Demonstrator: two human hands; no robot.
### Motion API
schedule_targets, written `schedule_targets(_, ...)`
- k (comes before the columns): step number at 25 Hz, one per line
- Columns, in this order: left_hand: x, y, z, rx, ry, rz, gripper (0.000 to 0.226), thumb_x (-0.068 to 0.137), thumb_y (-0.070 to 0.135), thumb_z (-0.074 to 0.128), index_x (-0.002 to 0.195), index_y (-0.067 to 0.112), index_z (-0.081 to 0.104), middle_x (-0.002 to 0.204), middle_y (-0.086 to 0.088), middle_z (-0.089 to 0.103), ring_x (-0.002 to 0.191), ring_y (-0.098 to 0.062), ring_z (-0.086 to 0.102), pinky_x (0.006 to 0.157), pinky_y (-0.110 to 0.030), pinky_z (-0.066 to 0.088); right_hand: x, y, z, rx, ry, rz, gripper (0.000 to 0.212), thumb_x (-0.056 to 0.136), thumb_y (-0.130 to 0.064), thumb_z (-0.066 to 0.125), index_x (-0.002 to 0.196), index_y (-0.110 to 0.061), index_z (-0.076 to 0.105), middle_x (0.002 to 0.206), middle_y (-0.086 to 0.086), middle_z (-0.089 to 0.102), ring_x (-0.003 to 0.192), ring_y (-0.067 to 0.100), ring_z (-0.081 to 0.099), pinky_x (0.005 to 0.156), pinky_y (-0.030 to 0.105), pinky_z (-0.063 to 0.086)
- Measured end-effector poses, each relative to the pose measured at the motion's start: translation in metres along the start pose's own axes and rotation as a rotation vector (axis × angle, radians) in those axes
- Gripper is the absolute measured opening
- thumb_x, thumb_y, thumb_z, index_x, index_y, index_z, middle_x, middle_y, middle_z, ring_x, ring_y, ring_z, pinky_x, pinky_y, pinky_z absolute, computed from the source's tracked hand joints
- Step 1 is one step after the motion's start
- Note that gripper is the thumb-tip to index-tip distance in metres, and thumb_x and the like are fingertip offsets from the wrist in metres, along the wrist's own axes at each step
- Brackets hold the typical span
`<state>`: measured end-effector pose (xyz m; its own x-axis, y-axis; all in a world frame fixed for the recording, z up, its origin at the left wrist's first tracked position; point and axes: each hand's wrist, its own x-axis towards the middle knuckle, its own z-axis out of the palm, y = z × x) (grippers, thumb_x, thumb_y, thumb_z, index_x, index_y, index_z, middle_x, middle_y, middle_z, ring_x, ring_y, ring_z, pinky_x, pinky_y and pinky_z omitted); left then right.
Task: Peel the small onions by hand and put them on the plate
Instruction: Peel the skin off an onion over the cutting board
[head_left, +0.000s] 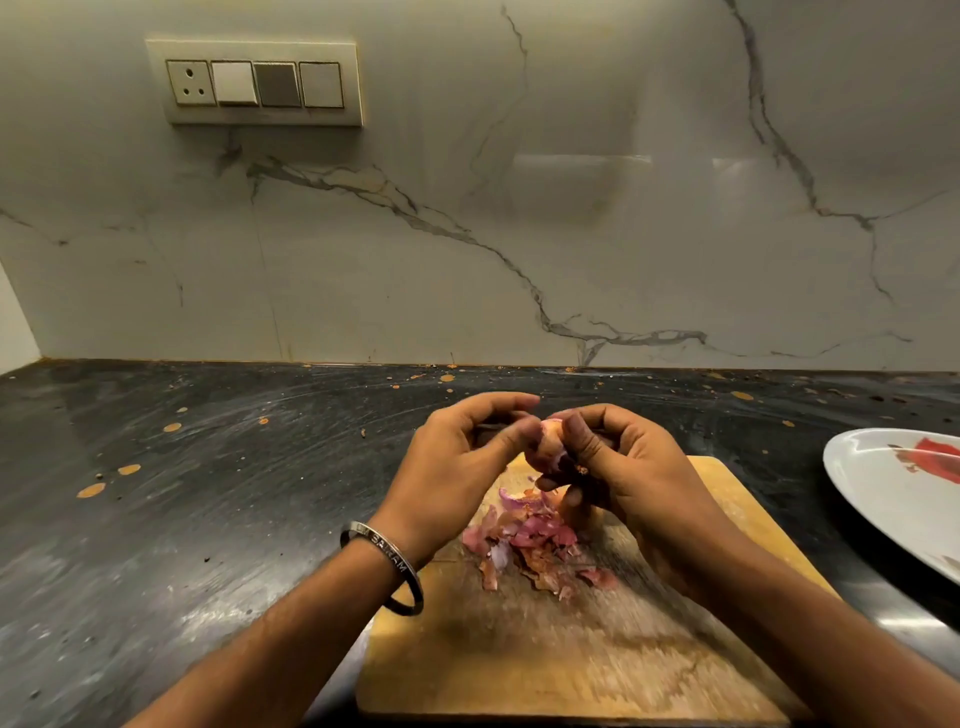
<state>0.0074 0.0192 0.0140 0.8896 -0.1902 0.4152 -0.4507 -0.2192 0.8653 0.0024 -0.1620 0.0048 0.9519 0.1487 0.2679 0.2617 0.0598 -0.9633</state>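
Small onion (548, 441), pale pink and partly skinned, held between both hands above the far edge of the cutting board (571, 665). Left hand (457, 457): grip pinching the onion, thumb and curled fingers closed on its left side. Right hand (618, 462): grip likewise pinching the onion, thumb pressed on its front face, fingers curled beneath and behind it; a dark scrap of skin shows at the fingertips. Whether a strip of skin is being lifted cannot be told, since the fingers cover that part. A metal bangle (387, 566) with engraved lettering circles the left wrist.

Directly below the hands, a loose heap of onion peels (530, 540), pink and papery brown, lies on the far half of the board, a few pieces scattered toward its middle. The wooden board rests on the dark stone worktop (208, 519), close to the near edge and right of centre. Orange-brown flecks dot the worktop surface toward the back edge and left side.

The white plate (883, 499), with red markings on it, sits at the right edge of the worktop, apart from the board and only partly in view. Behind, a veined marble wall (571, 234) carries a switch panel (257, 83) with one socket
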Motion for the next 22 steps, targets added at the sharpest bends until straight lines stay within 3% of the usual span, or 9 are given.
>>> schedule_targets(3,-0.002,0.001,0.002,-0.088,-0.034,0.015,0.036,0.079,0.032,0.069,0.111,0.017,0.074,0.094,0.000,0.077,0.088,-0.014,0.072,0.071,-0.025,0.058,-0.002,0.000,0.000,-0.030,0.008,-0.016,0.033,0.083,-0.040,0.068,0.104,-0.014,0.071,0.086,0.009,0.076,0.070,0.025,0.072,0.054,0.026,0.055)
schedule_targets(8,0.000,-0.005,0.001,-0.222,0.123,-0.024,0.017,0.084,0.010,0.071,0.100,0.011,0.077,0.090,-0.004,0.078,0.087,-0.018,0.073,0.074,-0.025,0.060,-0.005,-0.001,0.002,-0.100,0.004,-0.086,0.042,0.075,-0.034,0.082,0.112,-0.019,0.069,0.100,0.005,0.077,0.083,0.023,0.076,0.063,0.026,0.058)
schedule_targets(11,-0.001,-0.006,0.005,-0.202,0.175,-0.033,0.013,0.086,0.008,0.069,0.092,0.017,0.077,0.087,-0.002,0.077,0.083,-0.014,0.073,0.068,-0.021,0.058,-0.009,0.002,0.008,-0.144,0.008,-0.149,0.039,0.071,-0.031,0.085,0.106,-0.022,0.072,0.094,0.003,0.078,0.074,0.019,0.075,0.058,0.020,0.054)
schedule_targets(14,0.000,-0.009,0.008,-0.242,0.150,-0.079,0.011,0.092,0.012,0.064,0.098,0.014,0.073,0.091,-0.004,0.076,0.085,-0.016,0.073,0.067,-0.023,0.058,-0.009,0.003,0.009,-0.126,0.005,-0.145,0.041,0.073,-0.031,0.083,0.112,-0.025,0.073,0.092,0.003,0.078,0.072,0.012,0.074,0.058,0.019,0.053)
schedule_targets(18,0.001,-0.006,0.004,-0.335,0.103,-0.107,0.019,0.096,0.012,0.057,0.113,0.015,0.067,0.098,-0.005,0.076,0.088,-0.017,0.073,0.068,-0.028,0.060,-0.006,0.003,0.003,-0.180,0.031,-0.172,0.046,0.076,-0.022,0.084,0.119,-0.026,0.068,0.106,-0.001,0.076,0.097,0.016,0.074,0.079,0.031,0.060)
schedule_targets(22,0.000,-0.001,0.002,-0.330,0.033,-0.063,0.035,0.080,0.026,0.068,0.114,0.017,0.070,0.101,-0.003,0.075,0.084,-0.011,0.071,0.068,-0.024,0.058,-0.004,0.001,-0.002,-0.154,0.024,-0.179,0.041,0.075,-0.028,0.081,0.114,-0.027,0.071,0.103,0.004,0.077,0.098,0.022,0.074,0.082,0.044,0.062)
